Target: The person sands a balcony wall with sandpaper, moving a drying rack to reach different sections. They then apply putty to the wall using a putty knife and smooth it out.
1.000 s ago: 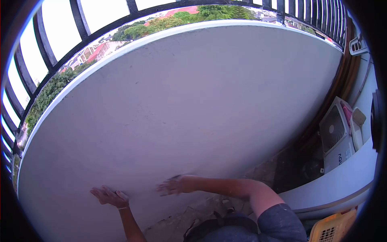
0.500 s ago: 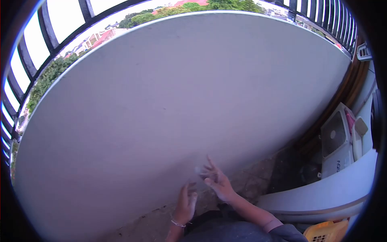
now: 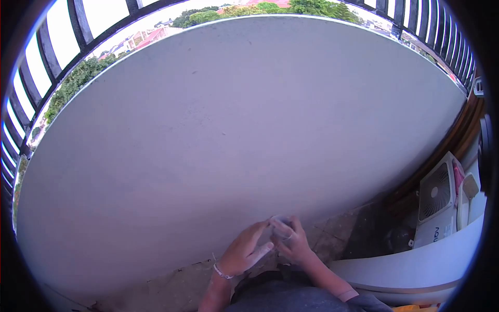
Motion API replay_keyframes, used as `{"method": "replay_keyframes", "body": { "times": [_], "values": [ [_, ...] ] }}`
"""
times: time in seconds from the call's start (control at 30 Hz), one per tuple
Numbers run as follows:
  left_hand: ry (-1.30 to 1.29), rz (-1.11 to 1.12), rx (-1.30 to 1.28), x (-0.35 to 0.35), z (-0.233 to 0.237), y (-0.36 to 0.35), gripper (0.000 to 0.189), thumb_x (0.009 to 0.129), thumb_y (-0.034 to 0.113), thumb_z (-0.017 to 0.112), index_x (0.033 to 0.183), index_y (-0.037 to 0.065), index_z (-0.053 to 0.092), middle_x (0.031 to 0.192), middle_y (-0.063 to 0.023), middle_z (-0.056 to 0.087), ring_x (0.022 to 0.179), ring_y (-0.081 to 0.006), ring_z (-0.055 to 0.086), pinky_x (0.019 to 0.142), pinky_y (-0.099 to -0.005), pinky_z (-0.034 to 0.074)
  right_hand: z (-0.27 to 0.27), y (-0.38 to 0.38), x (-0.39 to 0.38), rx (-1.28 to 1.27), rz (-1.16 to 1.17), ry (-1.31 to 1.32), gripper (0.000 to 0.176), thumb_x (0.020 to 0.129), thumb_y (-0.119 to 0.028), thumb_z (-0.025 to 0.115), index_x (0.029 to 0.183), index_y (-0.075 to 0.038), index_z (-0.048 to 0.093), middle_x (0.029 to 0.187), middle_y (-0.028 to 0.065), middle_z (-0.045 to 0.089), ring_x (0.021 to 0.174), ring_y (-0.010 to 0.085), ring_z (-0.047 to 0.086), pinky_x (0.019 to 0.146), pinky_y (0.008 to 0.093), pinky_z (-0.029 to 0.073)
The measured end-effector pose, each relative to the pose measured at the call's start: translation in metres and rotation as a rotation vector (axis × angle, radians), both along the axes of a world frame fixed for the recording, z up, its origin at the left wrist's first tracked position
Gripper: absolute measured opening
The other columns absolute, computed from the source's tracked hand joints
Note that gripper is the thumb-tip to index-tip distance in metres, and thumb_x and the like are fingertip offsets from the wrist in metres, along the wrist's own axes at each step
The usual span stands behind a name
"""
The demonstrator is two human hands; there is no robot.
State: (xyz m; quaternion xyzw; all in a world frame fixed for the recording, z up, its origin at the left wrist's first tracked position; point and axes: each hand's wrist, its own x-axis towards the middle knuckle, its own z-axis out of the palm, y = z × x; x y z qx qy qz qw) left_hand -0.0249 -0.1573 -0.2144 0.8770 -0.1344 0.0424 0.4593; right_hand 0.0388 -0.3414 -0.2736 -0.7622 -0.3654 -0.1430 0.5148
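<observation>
My right hand [image 3: 293, 243] has its fingers curled round a small, greyish, see-through object [image 3: 281, 220], whose exact kind I cannot tell. Just left of it, my left hand [image 3: 245, 254] is stretched out flat, thumb apart from the fingers. Its fingertips reach right up to the object and the right hand's fingers. A pale bracelet [image 3: 222, 272] circles my left wrist. Both hands are held low, before the plain grey wall [image 3: 223, 135].
A black railing [image 3: 83, 47] tops the wall, with trees beyond. To the right stands an air-conditioner outdoor unit [image 3: 435, 195] behind a white curved panel [image 3: 405, 273]. Tiled floor [image 3: 171, 283] runs along the wall's foot, and a yellow item [image 3: 416, 308] shows at the bottom edge.
My hands have come together, the left moving up and right. The right hand's spread fingers have closed round the object, which was a pale blur at its fingertips. The view has shifted slightly.
</observation>
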Motion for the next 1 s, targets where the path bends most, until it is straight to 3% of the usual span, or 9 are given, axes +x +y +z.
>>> {"method": "replay_keyframes", "body": {
  "times": [0.07,0.13,0.23,0.33,0.43,0.77,0.87,1.0],
  "values": [
    [-0.215,0.168,0.322,0.000,-0.003,0.015,0.068,0.093,0.025,0.064,0.147,0.000,0.031,0.147,-0.0261,0.036,0.140,-0.0438,0.031,0.112,-0.0529,0.028,0.006,-0.002,0.007,-0.041,-0.198,-0.024,0.060,0.081,-0.013,0.074,0.138,-0.014,0.054,0.113,0.0182,0.054,0.088,0.0333,0.062,0.073,0.0391,0.052],
    [-0.250,0.506,0.262,0.006,0.000,0.026,0.078,0.090,0.028,0.068,0.151,0.003,0.028,0.155,-0.0291,0.018,0.146,-0.0502,0.010,0.114,-0.0596,0.017,0.020,0.003,0.020,0.001,-0.372,0.051,0.057,0.081,-0.013,0.074,0.135,-0.011,0.056,0.107,0.0176,0.054,0.082,0.0316,0.061,0.069,0.0391,0.051],
    [-0.453,0.907,0.463,0.018,0.000,0.037,0.093,0.087,0.036,0.072,0.155,0.004,0.017,0.156,-0.0346,0.001,0.145,-0.0553,-0.002,0.114,-0.0623,0.012,0.035,0.008,0.046,0.050,-0.464,-0.004,0.051,0.082,-0.012,0.073,0.131,-0.008,0.058,0.103,0.0170,0.053,0.078,0.0298,0.061,0.065,0.0386,0.051],
    [-0.256,0.929,0.710,0.025,-0.016,0.062,0.111,0.084,0.047,0.073,0.157,0.006,-0.001,0.155,-0.0372,-0.012,0.142,-0.0604,-0.009,0.112,-0.0678,0.009,0.046,0.017,0.060,0.072,-0.420,-0.059,0.049,0.082,-0.012,0.072,0.129,-0.003,0.058,0.097,0.0164,0.051,0.075,0.0299,0.056,0.064,0.0382,0.048],
    [-0.414,0.970,0.898,0.037,-0.050,0.085,0.124,0.081,0.059,0.070,0.154,0.008,-0.017,0.154,-0.0363,-0.021,0.141,-0.0617,-0.012,0.111,-0.0709,0.007,0.050,0.025,0.070,0.071,-0.416,-0.027,0.049,0.082,-0.010,0.071,0.129,-0.002,0.059,0.093,0.0156,0.050,0.073,0.0296,0.055,0.063,0.0383,0.047],
    [-0.409,0.968,0.874,0.037,-0.057,0.090,0.125,0.080,0.063,0.068,0.153,0.013,-0.021,0.154,-0.0351,-0.022,0.140,-0.0626,-0.012,0.109,-0.0742,0.006,0.037,0.024,0.074,-0.007,-0.395,-0.017,0.046,0.083,-0.007,0.068,0.128,-0.009,0.060,0.092,0.0142,0.056,0.068,0.0326,0.062,0.058,0.0417,0.051],
    [-0.386,0.971,0.876,0.035,-0.058,0.089,0.125,0.081,0.063,0.068,0.153,0.013,-0.022,0.154,-0.0353,-0.023,0.140,-0.0625,-0.012,0.109,-0.0743,0.005,0.044,0.029,0.076,0.061,-0.461,-0.105,0.037,0.084,-0.012,0.068,0.120,-0.006,0.061,0.093,0.0148,0.056,0.067,0.0330,0.063,0.057,0.0410,0.051],
    [-0.335,0.977,0.890,0.034,-0.059,0.089,0.125,0.081,0.063,0.067,0.152,0.011,-0.022,0.153,-0.0366,-0.022,0.140,-0.0625,-0.013,0.109,-0.0741,0.004,0.030,0.033,0.087,-0.033,-0.479,-0.089,0.024,0.087,-0.018,0.068,0.105,-0.003,0.061,0.093,0.0150,0.056,0.064,0.0329,0.062,0.053,0.0402,0.050]
  ]
}}
